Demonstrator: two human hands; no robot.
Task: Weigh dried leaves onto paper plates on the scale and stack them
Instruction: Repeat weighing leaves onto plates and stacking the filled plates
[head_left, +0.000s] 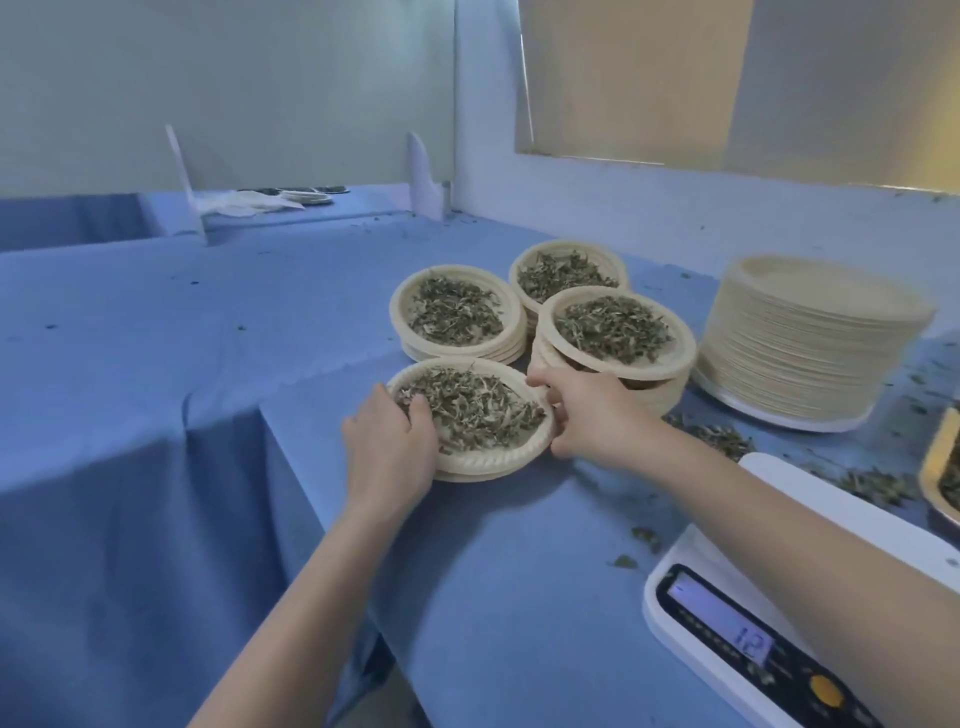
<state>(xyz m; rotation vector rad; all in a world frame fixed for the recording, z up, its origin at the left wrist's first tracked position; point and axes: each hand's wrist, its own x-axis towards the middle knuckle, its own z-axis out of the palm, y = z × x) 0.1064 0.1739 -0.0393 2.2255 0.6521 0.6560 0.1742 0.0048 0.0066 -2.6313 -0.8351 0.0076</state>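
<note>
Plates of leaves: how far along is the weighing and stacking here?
Done: three stacks of filled plates stand on the blue cloth. In hand: the left hand and right hand hold a filled plate on a fourth, low stack. Left: a tall pile of empty plates and loose leaves beside the scale.

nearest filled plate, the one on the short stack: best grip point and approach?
Take the nearest filled plate by its raised fluted rim on two opposite sides, coming in low from left and right, as the left hand and right hand do. It lies flat and shallow with loose leaves heaped inside, so keep it level.
</note>
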